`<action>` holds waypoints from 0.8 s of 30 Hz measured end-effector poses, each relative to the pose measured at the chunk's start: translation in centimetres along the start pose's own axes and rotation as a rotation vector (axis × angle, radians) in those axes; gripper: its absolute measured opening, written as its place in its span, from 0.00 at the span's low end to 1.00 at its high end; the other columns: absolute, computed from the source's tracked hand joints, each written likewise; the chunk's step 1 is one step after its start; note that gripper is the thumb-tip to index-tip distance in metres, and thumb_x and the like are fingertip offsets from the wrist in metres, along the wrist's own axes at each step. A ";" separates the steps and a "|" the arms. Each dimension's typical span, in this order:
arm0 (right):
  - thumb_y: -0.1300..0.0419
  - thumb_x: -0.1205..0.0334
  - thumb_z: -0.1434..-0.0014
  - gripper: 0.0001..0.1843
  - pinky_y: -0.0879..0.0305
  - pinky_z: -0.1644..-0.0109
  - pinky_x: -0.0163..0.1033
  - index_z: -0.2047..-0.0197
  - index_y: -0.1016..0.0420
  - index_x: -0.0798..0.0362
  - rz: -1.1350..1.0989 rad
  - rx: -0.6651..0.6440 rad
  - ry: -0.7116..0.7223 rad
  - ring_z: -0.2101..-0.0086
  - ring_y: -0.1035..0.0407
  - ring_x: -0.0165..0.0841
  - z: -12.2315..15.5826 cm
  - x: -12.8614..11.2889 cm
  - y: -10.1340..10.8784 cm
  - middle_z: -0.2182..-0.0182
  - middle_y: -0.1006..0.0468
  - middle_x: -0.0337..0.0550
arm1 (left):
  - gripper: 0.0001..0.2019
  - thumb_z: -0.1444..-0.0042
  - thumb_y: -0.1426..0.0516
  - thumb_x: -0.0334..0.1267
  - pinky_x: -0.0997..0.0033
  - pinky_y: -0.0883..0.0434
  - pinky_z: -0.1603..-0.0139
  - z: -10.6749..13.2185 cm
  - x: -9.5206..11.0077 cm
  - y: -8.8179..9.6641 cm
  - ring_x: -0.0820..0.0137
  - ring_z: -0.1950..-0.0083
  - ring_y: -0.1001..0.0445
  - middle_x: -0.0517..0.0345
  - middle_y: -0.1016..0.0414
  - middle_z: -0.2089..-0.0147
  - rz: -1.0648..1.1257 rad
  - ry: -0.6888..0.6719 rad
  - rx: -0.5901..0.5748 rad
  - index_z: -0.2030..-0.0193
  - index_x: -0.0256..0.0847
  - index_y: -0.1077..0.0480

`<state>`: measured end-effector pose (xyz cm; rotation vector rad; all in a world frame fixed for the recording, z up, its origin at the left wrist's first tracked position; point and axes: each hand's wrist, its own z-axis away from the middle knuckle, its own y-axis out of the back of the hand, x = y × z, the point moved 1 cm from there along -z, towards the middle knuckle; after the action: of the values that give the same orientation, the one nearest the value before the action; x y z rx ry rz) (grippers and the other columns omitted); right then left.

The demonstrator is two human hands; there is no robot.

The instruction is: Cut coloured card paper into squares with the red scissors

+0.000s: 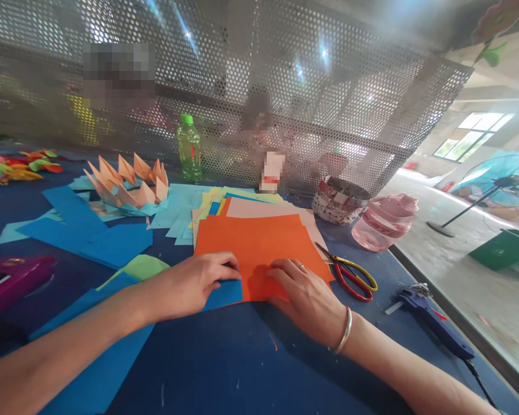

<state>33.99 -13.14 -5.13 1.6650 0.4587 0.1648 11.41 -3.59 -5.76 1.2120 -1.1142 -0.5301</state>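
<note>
An orange sheet of paper (255, 233) lies on top of a stack of coloured sheets in front of me. Over its near left corner is a small blue piece of paper (231, 291), with its edge along the orange sheet's near edge. My left hand (207, 276) has this blue piece between bent fingers and thumb; part of it is hidden under the hand. My right hand (300, 291), with a bracelet and a ring, rests on the orange sheet with its fingers extended and holds nothing.
Scissors (357, 278) and a blue glue gun (436, 323) lie at the right, near a pink bottle (383, 225) and a round basket (339, 202). Folded orange paper points (140, 173), blue sheets (112, 242) and a green bottle (189, 150) are on the left. A perforated metal panel (294, 69) stands behind.
</note>
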 end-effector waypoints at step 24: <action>0.38 0.62 0.37 0.17 0.28 0.46 0.50 0.46 0.32 0.57 -0.054 0.073 0.104 0.48 0.29 0.44 -0.1 0.2 -1.3 0.46 0.25 0.54 | 0.06 0.32 0.53 0.37 0.62 0.35 0.45 -0.6 0.0 -0.7 0.61 0.43 0.30 0.52 0.31 0.43 -0.028 -0.018 0.030 0.57 0.44 0.36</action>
<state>33.90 -12.85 -6.42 1.7190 0.5936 0.1981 12.08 -3.56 -6.40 1.2529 -1.1257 -0.5483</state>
